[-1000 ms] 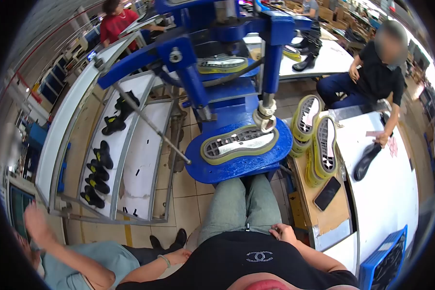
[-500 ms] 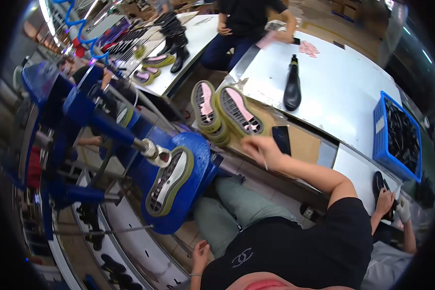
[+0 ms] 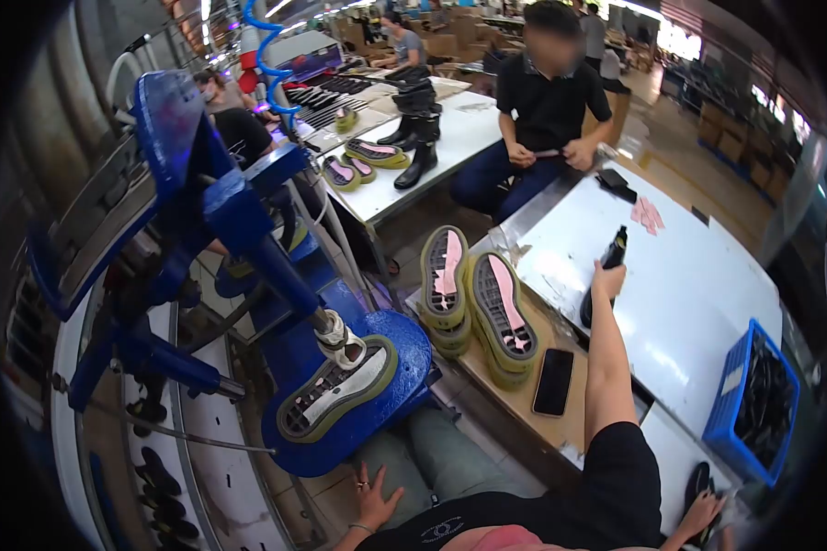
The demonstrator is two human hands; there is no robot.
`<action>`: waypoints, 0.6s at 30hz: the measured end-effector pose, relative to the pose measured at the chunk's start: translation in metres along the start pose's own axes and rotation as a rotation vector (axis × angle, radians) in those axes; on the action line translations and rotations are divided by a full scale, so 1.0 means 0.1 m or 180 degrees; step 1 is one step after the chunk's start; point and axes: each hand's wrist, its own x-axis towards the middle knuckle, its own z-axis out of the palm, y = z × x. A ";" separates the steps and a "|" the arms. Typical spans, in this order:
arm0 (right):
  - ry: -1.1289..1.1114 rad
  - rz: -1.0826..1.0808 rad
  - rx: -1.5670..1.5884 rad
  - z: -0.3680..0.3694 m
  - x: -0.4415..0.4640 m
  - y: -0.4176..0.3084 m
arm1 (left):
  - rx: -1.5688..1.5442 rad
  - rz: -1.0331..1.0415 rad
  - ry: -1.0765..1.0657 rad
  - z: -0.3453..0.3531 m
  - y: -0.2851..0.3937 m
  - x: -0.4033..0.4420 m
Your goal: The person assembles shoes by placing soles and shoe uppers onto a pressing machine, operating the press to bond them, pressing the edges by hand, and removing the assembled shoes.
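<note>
My right hand (image 3: pixel 609 280) is stretched out over the white table, its fingers closed round the upper part of a black shoe (image 3: pixel 589 308). My left hand (image 3: pixel 374 497) rests on my thigh with its fingers spread and nothing in it. In front of me a sole (image 3: pixel 338 389) with a white insert lies on the blue machine plate (image 3: pixel 412 347), under the metal fitting of the press arm. Stacked yellow-green soles with pink inserts (image 3: pixel 502 303) stand beside the machine, near a black phone (image 3: pixel 553 382) on brown board.
A blue basket (image 3: pixel 721 404) of dark pieces stands at the right. Across the white table (image 3: pixel 560 241) sits a co-worker (image 3: pixel 553 101). Black boots (image 3: pixel 420 163) and more soles are on the table behind. Another person's hands hold a dark shoe at lower right. Dark shoes line the rack at left.
My view has swung right from the machine. My right hand has moved from my lap across to the black shoe and taken hold of it. The co-worker's hand has left that shoe.
</note>
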 end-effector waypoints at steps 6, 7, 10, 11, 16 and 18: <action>0.0050 -0.0188 0.0303 -0.02 0.26 0.15 | -0.0151 -0.0062 0.0182 0.07 -0.03 0.00; 0.0014 -0.0105 0.0386 -0.11 0.32 0.18 | -0.0071 -0.0076 0.0142 0.07 -0.03 -0.01; -0.0927 0.0418 0.2356 -0.22 0.54 0.39 | -0.0135 -0.0032 0.0185 0.10 -0.09 0.00; -0.1324 0.0607 0.2838 -0.40 0.51 0.38 | -0.0207 0.0042 0.0243 0.13 -0.11 -0.03; -0.3185 -0.0285 0.3361 -1.92 -0.45 -0.39 | -0.1060 -0.0200 0.0858 0.15 -0.19 -0.03; -0.3535 -0.1017 0.3229 -2.44 -0.99 -0.73 | -0.1180 -0.0346 0.1282 0.09 -0.17 -0.09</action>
